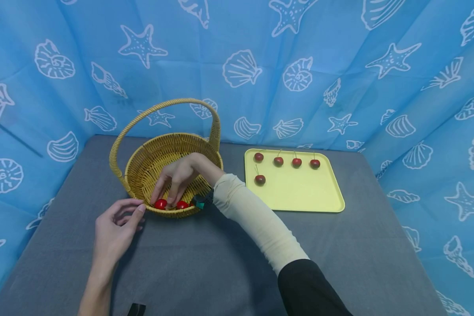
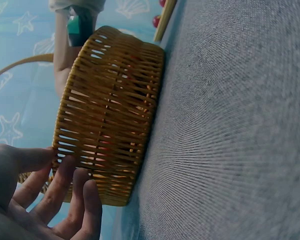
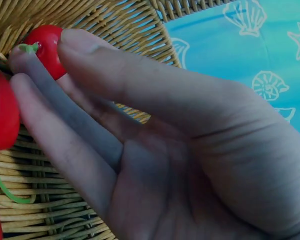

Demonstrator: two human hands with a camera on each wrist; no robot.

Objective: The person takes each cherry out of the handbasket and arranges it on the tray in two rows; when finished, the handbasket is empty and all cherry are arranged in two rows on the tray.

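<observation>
Basket (image 1: 152,164) on table (image 1: 201,272). In basket, near side: fruit (image 1: 160,204), right hand (image 1: 183,173) at it. Left hand (image 1: 116,226) at basket's front-left rim. Right of basket: tray (image 1: 300,191), five cherries (image 1: 278,161) on it, four in a back row, fifth before the one closest to basket. Curtain (image 1: 260,52) behind basket, also left and right.

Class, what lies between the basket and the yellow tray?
Grey cloth, with the person's cream sleeve crossing over it, as the head view shows.

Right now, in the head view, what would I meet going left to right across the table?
Left hand, wicker basket, yellow tray. The right hand is left out, overlapping the basket.
</observation>
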